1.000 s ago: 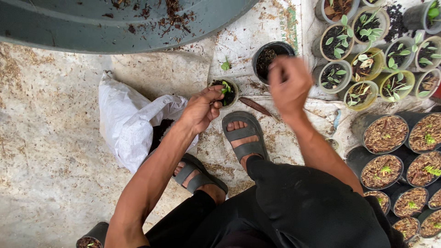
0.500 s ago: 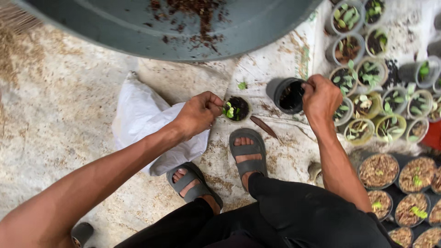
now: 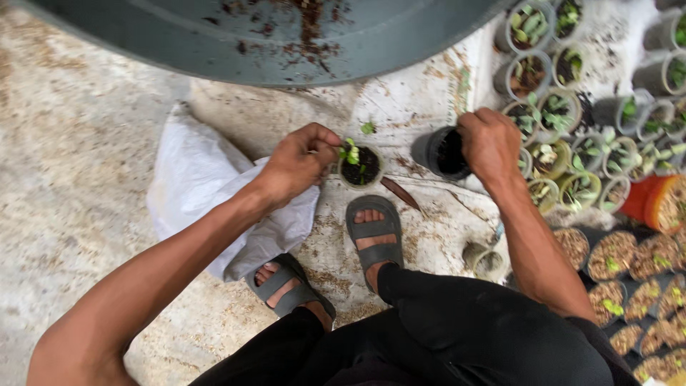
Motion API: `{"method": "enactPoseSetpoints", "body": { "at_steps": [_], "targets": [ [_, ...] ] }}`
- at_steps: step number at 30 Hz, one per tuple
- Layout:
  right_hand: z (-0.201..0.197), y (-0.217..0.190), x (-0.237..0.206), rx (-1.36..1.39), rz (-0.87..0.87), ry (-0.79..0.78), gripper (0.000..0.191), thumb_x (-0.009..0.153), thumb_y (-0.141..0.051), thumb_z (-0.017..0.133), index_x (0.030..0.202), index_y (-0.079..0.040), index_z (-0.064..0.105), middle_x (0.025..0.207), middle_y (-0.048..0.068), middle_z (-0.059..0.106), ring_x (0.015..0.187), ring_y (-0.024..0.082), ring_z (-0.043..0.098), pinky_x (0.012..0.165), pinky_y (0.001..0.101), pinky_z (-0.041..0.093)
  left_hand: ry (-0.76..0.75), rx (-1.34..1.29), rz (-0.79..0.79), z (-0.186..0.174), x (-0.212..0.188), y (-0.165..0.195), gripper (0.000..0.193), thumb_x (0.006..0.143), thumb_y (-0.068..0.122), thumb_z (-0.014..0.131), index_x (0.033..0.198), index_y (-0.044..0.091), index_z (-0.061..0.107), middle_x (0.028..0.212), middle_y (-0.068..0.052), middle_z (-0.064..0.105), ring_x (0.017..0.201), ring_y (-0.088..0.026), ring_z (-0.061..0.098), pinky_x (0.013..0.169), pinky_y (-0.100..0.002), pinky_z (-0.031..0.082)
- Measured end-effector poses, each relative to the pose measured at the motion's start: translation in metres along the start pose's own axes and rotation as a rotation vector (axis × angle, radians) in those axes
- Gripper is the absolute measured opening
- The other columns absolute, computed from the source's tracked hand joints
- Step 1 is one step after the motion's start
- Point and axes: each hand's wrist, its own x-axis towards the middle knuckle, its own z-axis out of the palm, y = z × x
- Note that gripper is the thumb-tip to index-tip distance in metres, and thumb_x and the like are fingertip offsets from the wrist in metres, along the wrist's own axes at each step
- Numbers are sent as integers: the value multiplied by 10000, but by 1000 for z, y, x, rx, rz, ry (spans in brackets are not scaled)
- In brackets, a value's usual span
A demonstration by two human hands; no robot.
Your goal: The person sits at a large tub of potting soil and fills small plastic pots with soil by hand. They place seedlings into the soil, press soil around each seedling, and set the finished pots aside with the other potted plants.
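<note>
Nearest the camera, the crouching person's black trousers (image 3: 443, 336) fill the bottom of the view, and two feet in grey sandals (image 3: 375, 236) stand on the stained concrete floor (image 3: 64, 179). A crumpled white sack (image 3: 207, 200) lies to the left of the feet, partly under the left forearm.

Just beyond the right foot sits a small pot of dark soil (image 3: 359, 168) with a green seedling (image 3: 350, 151) at its left edge. The left hand (image 3: 300, 161) is at that pot, its fingertips pinched together on the seedling's stem. A brown leaf-like sliver (image 3: 400, 193) lies on the floor just to the right of this pot.

Farther right, the right hand (image 3: 489, 143) is curled over the rim of a black pot (image 3: 441, 152) tilted on its side with its mouth toward the hand; the fingers close around the rim and reach into the opening.

On the right edge, many small pots with seedlings (image 3: 572, 143) stand packed together, with more pots of soil (image 3: 629, 279) lower right and an orange pot (image 3: 661, 204) among them.

Farthest away, the curved rim of a large grey tub (image 3: 214, 36) spans the top, with crumbs of soil on it.
</note>
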Motion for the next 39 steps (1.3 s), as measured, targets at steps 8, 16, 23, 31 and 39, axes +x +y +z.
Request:
{"method": "enactPoseSetpoints", "body": {
  "at_steps": [8,16,23,31,39],
  "targets": [
    [28,-21,-10,160,37,240,136,845,97,702,909,-20,730,889,137,704,851,282,647,713,427,547,25,46,-32,1,-17,4,181,958,69,619,1130,14,630,849,-16,609,675,-86,558,587,-227,505],
    [40,-15,-23,36,127,240,281,818,199,562,863,-27,723,773,116,720,705,246,642,596,406,513,46,27,-113,0,-24,9,186,959,62,607,1139,20,628,852,-18,603,671,-86,529,590,-235,493],
    [-72,-30,12,-73,149,309,59,938,-16,746,987,-32,716,823,180,704,731,347,692,594,445,544,99,-14,-44,-8,-29,18,209,958,58,600,1164,26,585,861,-6,616,660,-80,553,573,-232,502],
    [-32,-86,188,502,-202,111,141,979,79,693,1078,55,596,920,244,683,842,368,725,732,425,567,334,-166,135,-82,-31,39,184,967,53,618,1146,32,583,804,6,589,638,-67,531,537,-231,475],
    [119,-157,328,836,282,-237,133,901,-57,681,997,-13,599,875,100,692,728,222,755,585,382,656,455,-260,161,-110,-30,29,169,970,50,613,1134,32,581,781,17,583,626,-64,533,533,-229,467]
  ]
}}
